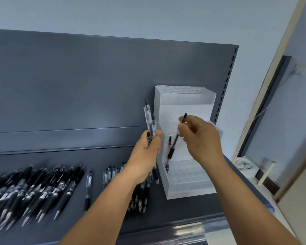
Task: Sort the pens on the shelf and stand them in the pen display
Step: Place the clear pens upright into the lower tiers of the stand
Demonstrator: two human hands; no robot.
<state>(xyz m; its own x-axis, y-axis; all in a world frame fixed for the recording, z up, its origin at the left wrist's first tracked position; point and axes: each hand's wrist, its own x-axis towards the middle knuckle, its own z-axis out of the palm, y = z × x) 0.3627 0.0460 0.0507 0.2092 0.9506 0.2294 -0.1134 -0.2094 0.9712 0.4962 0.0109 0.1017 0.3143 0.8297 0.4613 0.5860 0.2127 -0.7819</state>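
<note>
A white translucent stepped pen display (pixel 187 184) stands on the dark shelf (pixel 184 207) at the right. My right hand (pixel 201 138) pinches a black pen (pixel 173 147) near its top, its tip down at a hole in the lowest tier's left end. Another pen (pixel 169 141) stands just left of it, in the display. My left hand (pixel 148 152) grips a bunch of clear-barrelled pens (pixel 149 121) upright, left of the display. A big heap of black pens (pixel 34 190) lies on the shelf at the left.
One single pen (pixel 88 190) lies apart in the shelf's middle. A smaller group of clear pens (pixel 111 172) lies behind my left forearm. The shelf's grey back panel rises behind. A doorway and floor clutter are at the far right.
</note>
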